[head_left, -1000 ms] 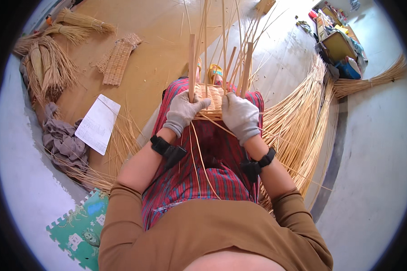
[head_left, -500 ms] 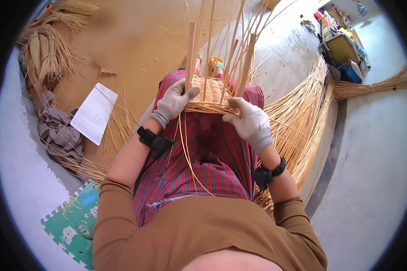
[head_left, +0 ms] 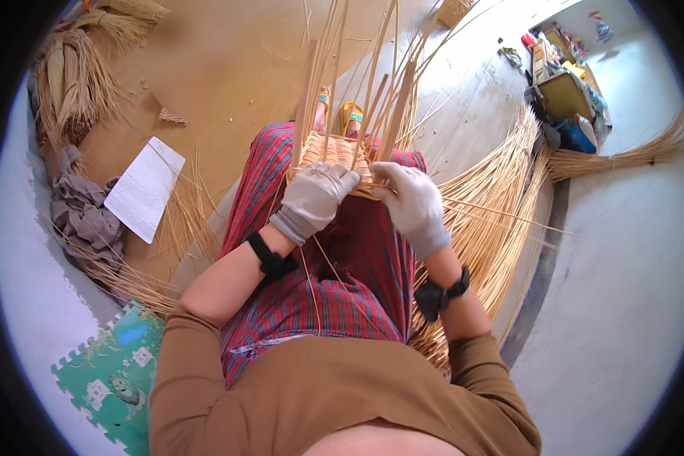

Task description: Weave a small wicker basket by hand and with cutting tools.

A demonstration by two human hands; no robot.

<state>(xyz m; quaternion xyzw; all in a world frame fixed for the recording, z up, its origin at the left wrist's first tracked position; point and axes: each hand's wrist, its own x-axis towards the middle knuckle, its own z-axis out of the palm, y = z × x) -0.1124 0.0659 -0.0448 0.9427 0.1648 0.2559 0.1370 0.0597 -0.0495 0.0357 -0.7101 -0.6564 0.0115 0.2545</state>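
Head view: a partly woven wicker basket rests over red plaid cloth, tall wooden stakes pointing away. The gloved left hand bends over the basket's near edge, grip too hidden to tell; the gloved right hand pinches that edge.

Can't read any text from my end, tbh; print on the white sheet, left of frame, is too faint.

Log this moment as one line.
left gloved hand: on woven piece, near edge | right gloved hand: at its near-right corner | woven piece: over plaid-covered lap | right of lap: long straw bundle
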